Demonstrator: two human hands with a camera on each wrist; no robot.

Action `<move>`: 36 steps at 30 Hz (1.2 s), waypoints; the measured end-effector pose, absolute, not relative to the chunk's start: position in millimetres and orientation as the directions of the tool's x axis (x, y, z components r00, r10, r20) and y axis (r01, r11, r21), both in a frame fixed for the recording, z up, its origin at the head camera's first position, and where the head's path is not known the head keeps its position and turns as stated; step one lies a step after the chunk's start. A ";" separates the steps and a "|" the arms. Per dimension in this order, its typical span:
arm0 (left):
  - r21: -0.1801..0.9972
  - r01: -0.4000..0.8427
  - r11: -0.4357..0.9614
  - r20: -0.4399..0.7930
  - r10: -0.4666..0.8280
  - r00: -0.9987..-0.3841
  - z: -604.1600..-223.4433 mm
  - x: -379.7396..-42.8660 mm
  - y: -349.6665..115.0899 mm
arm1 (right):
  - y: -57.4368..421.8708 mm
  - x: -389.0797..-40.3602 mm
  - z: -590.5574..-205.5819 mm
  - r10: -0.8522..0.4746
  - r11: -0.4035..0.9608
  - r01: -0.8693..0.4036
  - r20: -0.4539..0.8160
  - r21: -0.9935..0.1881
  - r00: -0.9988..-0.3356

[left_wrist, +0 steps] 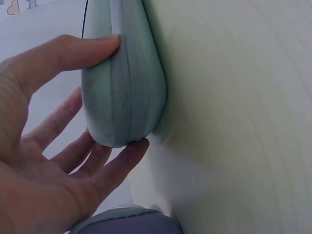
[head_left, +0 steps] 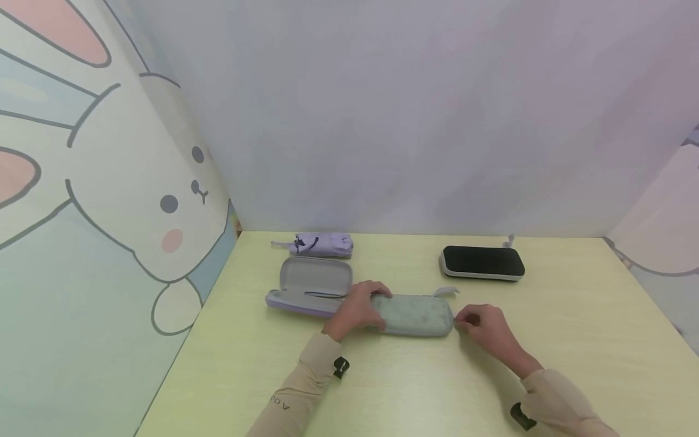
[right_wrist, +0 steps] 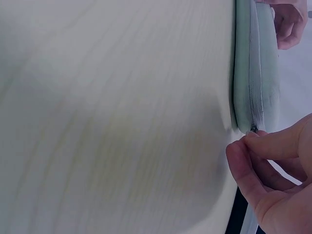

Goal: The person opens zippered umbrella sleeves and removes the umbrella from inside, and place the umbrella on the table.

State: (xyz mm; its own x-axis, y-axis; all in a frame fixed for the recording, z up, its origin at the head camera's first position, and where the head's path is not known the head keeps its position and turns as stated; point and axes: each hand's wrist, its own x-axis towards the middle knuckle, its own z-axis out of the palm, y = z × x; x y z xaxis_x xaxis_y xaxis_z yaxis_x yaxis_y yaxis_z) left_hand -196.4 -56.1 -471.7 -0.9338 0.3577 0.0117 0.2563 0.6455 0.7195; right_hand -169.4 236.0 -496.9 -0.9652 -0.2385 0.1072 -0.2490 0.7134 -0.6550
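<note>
A pale green zippered case (head_left: pixel 417 315) lies lengthwise on the table, with a small loop strap (head_left: pixel 446 291) at its back edge. My left hand (head_left: pixel 360 308) grips its left end. In the left wrist view the thumb (left_wrist: pixel 100 51) presses on the side by the zip band while the other fingers spread around the rounded end. At the right end my right hand (head_left: pixel 488 328) pinches the zipper pull (right_wrist: pixel 253 130) between thumb and index finger. The zip (right_wrist: pixel 255 63) looks closed along the side in the right wrist view.
An opened case, grey inside and purple outside (head_left: pixel 315 276), lies left of the green one, partly behind my left hand. Behind it is a purple folded pouch-like roll (head_left: pixel 324 244). A black-topped case with a white side (head_left: pixel 483 262) lies at the back right, before the wall (head_left: pixel 415 121).
</note>
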 end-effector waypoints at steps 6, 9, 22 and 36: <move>0.722 0.253 0.644 0.009 0.356 -0.934 -472.6 -195.6 -56.2 | 235.1 -164.3 -496.8 -0.233 0.712 -0.246 0.109 -0.657 -0.966; 0.724 0.249 0.643 0.005 0.356 -0.935 -471.5 -194.7 -55.9 | 234.7 -161.7 -496.9 -0.230 0.710 -0.234 0.096 -0.664 -0.968; 0.711 0.257 0.654 0.012 0.354 -0.935 -471.0 -195.2 -56.0 | 229.6 -151.0 -493.9 -0.220 0.709 -0.194 0.048 -0.678 -0.974; 0.705 0.262 0.659 0.017 0.353 -0.935 -469.4 -194.9 -55.5 | 221.3 -141.5 -492.5 -0.182 0.695 -0.153 0.033 -0.703 -0.983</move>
State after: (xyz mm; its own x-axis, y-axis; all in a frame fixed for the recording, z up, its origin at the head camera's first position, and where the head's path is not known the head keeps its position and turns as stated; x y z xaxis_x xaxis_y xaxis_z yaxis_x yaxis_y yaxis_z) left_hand -194.9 -55.5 -469.4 -0.9354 0.3531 0.0173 0.2617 0.6587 0.7055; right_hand -141.5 221.3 -492.5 -0.9827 -0.1824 0.0332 -0.1527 0.6950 -0.7026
